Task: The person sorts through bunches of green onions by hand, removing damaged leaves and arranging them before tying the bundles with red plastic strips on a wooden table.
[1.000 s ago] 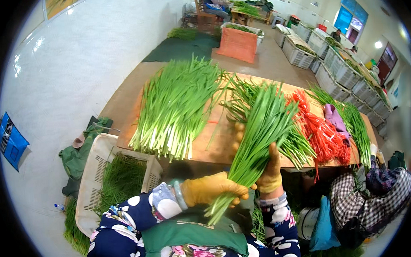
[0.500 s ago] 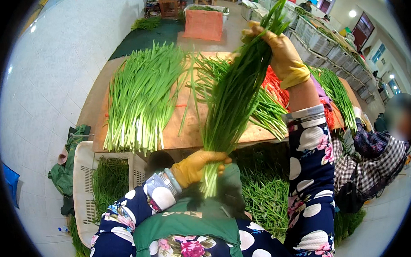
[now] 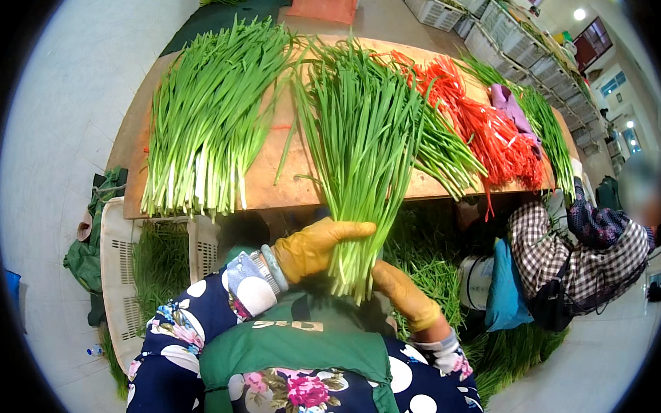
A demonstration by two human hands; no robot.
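Note:
A bunch of garlic chives (image 3: pixel 364 132) lies with its green leaves spread over the wooden table and its pale stem ends sticking out past the near edge. My left hand (image 3: pixel 314 245), in a yellow glove, is closed round the stems, thumb across the top. Beside the pale ends, my right hand (image 3: pixel 405 295), gloved too, comes in from the lower right and touches the bunch; its fingers are mostly hidden, so their grip cannot be made out. Left of the bunch, a wide pile of garlic chives (image 3: pixel 211 123) rests on the table.
Right of the bunch are more chives (image 3: pixel 449 155), red ties (image 3: pixel 480 121) and a purple cloth (image 3: pixel 513 109). Below the table stand a white crate (image 3: pixel 119 268) of greens and loose greens (image 3: pixel 431 279). A co-worker in a checked top (image 3: pixel 598 259) is at the right.
My right hand has let go of the leafy tops and come down to the stem ends. The bunch, upright before, now rests its leaves on the table. My left hand keeps its hold.

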